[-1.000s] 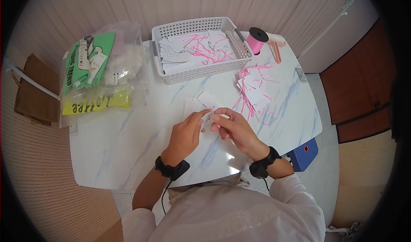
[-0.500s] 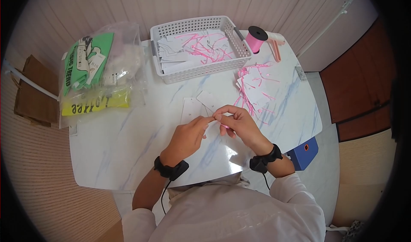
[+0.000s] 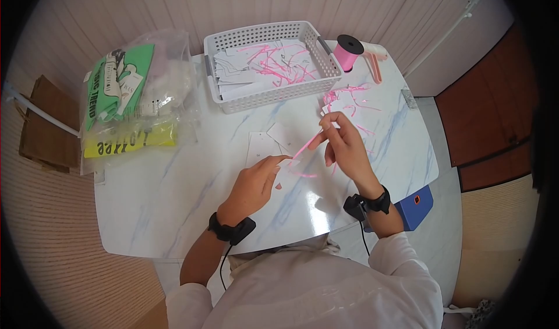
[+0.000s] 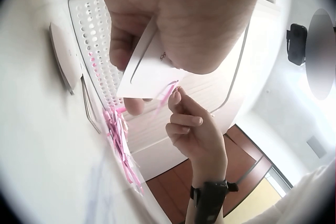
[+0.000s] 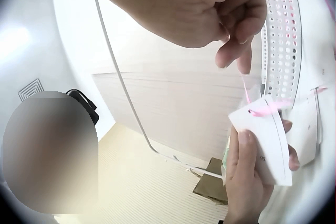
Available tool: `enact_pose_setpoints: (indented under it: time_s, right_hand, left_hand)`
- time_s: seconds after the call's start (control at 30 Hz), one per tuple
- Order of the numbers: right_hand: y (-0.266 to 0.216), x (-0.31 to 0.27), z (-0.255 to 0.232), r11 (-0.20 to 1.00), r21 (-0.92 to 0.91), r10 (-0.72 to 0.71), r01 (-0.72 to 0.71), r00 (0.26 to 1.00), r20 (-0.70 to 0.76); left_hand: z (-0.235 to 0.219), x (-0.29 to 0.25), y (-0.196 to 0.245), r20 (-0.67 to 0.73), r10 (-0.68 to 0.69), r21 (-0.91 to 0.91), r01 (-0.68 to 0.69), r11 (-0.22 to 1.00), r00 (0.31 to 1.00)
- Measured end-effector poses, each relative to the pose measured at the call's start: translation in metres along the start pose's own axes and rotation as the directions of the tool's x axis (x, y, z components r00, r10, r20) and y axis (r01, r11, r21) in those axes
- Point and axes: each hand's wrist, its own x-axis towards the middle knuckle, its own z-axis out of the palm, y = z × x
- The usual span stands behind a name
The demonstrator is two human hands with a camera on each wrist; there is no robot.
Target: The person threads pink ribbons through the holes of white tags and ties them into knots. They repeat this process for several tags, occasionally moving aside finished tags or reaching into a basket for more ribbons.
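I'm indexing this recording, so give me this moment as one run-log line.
left hand: holds white tag | right hand: pinches pink ribbon | ribbon: through tag hole | basket: beyond hands

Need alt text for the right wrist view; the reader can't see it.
The left hand holds a white card with pink ribbon at its upper end, and one strand runs up to the right hand at the top of the picture. A white perforated basket shows at upper right.
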Motion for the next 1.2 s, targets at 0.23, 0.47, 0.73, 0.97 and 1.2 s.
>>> enact_pose_setpoints:
  time_s: [0.23,0.47,0.73,0.97,1.2]
  right_hand:
    - [0.012,0.016,-0.006,1.000,-0.009,-0.022,0.022,0.999,-0.025]
    - [0.027,-0.002,0.008,0.981,-0.068,-0.188,0.179,0.969,-0.162]
    - [0.026,-0.016,0.035,0.573,-0.444,-0.669,0.688,0.706,0.231]
    - [0.038,-0.007,0.042,0.621,-0.389,-0.650,0.681,0.724,0.230]
    - [0.036,-0.014,0.044,0.900,0.318,-0.355,0.300,0.925,0.134]
  left_hand:
    - [0.000,0.000,-0.006,-0.040,0.085,0.048,-0.083,0.995,0.996]
    - [0.003,-0.002,-0.031,-0.118,-0.203,-0.294,0.161,0.942,0.972]
    - [0.003,0.002,-0.012,-0.031,-0.194,-0.476,0.156,0.866,0.981]
    - [0.002,0.001,-0.016,0.036,-0.200,-0.421,0.196,0.886,0.979]
    - [0.003,0.003,-0.014,-0.082,-0.199,-0.424,0.146,0.894,0.977]
